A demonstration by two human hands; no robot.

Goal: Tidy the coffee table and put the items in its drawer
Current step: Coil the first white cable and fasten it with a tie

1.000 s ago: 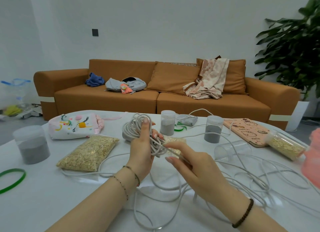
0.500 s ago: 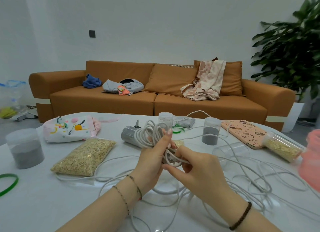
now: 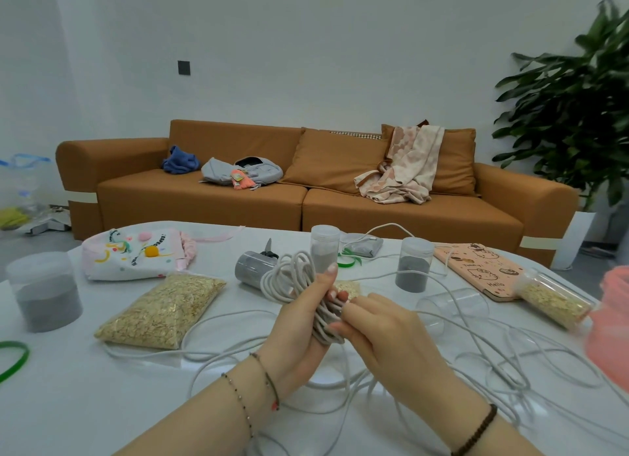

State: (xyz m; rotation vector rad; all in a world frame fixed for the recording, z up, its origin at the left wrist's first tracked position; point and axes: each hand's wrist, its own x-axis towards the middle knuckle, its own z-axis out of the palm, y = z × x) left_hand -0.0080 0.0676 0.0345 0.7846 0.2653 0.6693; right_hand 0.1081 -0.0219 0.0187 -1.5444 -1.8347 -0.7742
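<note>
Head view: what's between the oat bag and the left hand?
Only loose strands of the white cord lying on the table, between the oat bag and the left hand; no other item. Shown in the head view.

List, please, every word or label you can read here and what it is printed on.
"Hello": on the pink notebook, near its front corner.
The notebook's other lettering: too blurred to read.
Lettering on the drawstring pouch: too small to read.
</note>
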